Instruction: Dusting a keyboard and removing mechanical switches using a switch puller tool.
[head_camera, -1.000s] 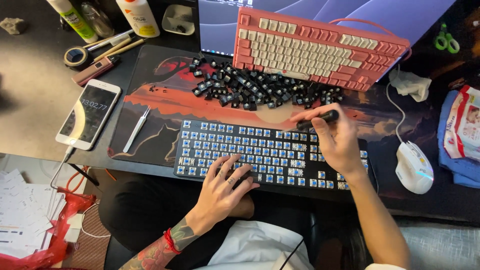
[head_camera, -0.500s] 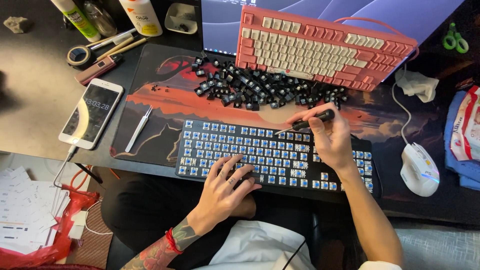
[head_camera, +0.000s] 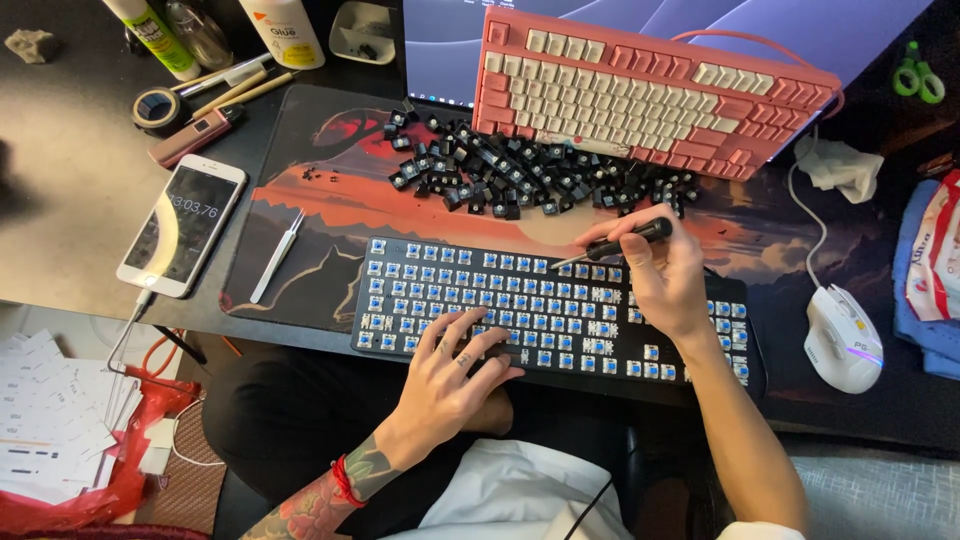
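A black keyboard with its keycaps off, showing blue switches, lies on a printed desk mat. My left hand rests flat on its near edge, fingers spread over the lower rows. My right hand grips a small black screwdriver, its metal tip pointing left onto the upper middle rows. A pile of loose black keycaps lies just behind the keyboard.
A pink and cream keyboard leans against a laptop screen at the back. A phone, white tweezers, tape roll and glue bottles sit left. A white mouse sits right.
My right hand has shifted slightly left with the screwdriver, its tip now further over the upper rows. My left hand stays in the same place on the keyboard.
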